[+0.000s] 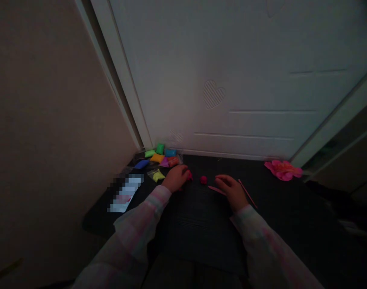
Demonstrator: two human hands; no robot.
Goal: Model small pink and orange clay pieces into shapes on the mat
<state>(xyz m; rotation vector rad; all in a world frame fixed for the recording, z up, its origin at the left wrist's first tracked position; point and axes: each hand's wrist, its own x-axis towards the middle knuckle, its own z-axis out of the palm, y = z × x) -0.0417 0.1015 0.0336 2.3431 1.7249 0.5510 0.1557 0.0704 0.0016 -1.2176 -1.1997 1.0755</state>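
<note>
Bkgd: pale door (171, 60), far side; brownish wall (51, 120), L.
Door has a striped heart (213, 94), plus horiz. lines (272, 111) to its R & below. Pink flower (282, 169) (ruffled petals, orange-ish ctr.) sits far R on dark tbl (292, 220); lit phone-like device (126, 194) lies L, display pixelated, far end angled R.

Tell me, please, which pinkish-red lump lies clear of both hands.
The rounded lump between the left hand and right hand; the other lump is right at the left hand.
</note>
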